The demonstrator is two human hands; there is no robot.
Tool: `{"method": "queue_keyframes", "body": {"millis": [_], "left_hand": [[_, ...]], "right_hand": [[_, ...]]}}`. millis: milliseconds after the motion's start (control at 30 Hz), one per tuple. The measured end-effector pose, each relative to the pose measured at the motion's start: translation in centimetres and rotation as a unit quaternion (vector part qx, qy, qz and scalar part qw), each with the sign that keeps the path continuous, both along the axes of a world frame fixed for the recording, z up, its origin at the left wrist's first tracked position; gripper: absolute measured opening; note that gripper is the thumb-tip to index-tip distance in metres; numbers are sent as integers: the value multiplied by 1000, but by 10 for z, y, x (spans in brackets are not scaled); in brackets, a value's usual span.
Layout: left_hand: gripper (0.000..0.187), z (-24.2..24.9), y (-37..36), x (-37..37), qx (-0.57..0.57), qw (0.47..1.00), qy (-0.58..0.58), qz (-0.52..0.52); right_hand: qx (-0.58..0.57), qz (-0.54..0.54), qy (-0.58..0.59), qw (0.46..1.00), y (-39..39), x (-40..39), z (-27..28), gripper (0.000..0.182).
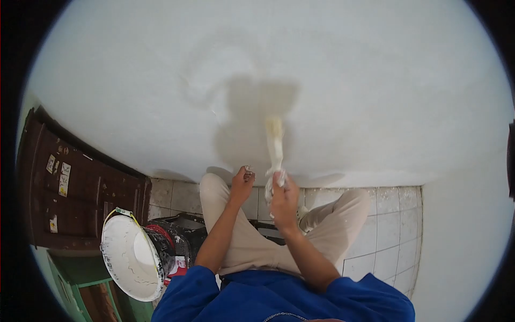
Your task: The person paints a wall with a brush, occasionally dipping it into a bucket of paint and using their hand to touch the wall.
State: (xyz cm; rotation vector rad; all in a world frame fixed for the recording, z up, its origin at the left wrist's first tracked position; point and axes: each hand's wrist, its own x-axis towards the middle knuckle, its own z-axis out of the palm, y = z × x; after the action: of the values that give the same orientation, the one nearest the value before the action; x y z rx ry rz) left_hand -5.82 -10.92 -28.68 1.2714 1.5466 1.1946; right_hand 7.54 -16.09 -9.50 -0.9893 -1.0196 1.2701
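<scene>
My right hand point(283, 201) is wrapped round the handle of a paintbrush point(275, 142), whose pale bristles point up against the white wall point(365, 91). White paint coats the brush handle and smears the fingers around it. My left hand point(242, 184) is curled closed over my left knee, with white paint on its fingertips; I cannot tell if it holds anything. A white-lined paint bucket point(119, 256) with a yellow handle stands to my left, paint streaked on its inner wall.
A dark brown door point(75, 182) with stickers is at the left, above a green wooden frame point(94, 279). Paint-specked tiles point(389, 225) cover the floor by the wall's foot. Another wall point(466, 214) closes the right side. A greyish curved mark point(188, 70) shows on the wall ahead.
</scene>
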Motion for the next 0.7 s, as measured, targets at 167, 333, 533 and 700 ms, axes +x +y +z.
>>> {"method": "queue_keyframes", "body": {"millis": [167, 333, 533, 700], "left_hand": [[21, -6, 6, 1, 14, 1000, -11, -13], [20, -1, 0, 0, -21, 1000, -8, 7], [21, -1, -1, -2, -15, 1000, 11, 10], [20, -1, 5, 1, -9, 1000, 9, -8]], "right_hand": [[93, -29, -33, 995, 35, -7, 37, 25], [-78, 6, -31, 996, 14, -7, -90, 28], [-182, 8, 80, 980, -14, 35, -107, 27], [64, -51, -62, 995, 23, 36, 3, 33]]}}
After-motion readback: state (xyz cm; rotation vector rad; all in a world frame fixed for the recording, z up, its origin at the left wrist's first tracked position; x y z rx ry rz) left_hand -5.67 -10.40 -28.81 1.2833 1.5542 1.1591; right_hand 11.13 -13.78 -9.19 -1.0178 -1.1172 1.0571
